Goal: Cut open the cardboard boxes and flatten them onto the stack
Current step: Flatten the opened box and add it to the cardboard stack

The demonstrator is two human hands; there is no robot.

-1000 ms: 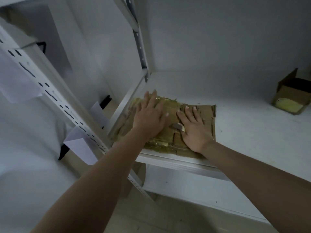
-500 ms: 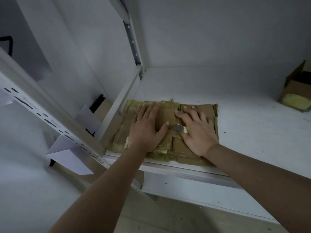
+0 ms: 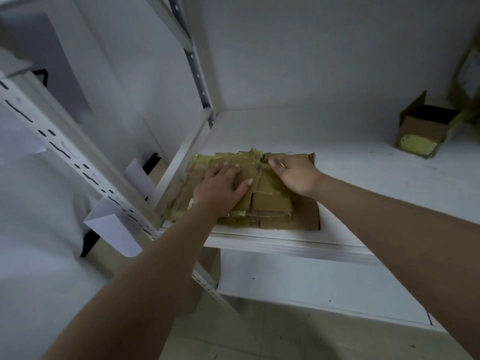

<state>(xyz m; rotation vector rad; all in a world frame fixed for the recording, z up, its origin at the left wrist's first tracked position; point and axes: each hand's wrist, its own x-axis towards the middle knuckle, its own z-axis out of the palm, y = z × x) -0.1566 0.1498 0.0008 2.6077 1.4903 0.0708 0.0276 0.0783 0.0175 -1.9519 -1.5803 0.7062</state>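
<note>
Nearby, open box point(image 3: 426, 127) beside stack point(image 3: 272, 203)

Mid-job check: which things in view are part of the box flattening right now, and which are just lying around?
In the job:
- flattened cardboard stack on the shelf
- left hand, flat on the stack
- right hand, fingers curled at the stack's far edge
- open cardboard box, far right, not yet flattened

Lying about:
- white paper tags on the rack upright

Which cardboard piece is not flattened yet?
The open box at the shelf's far right: it stands upright with a dark hollow, while the stack under both hands lies flat.
</note>
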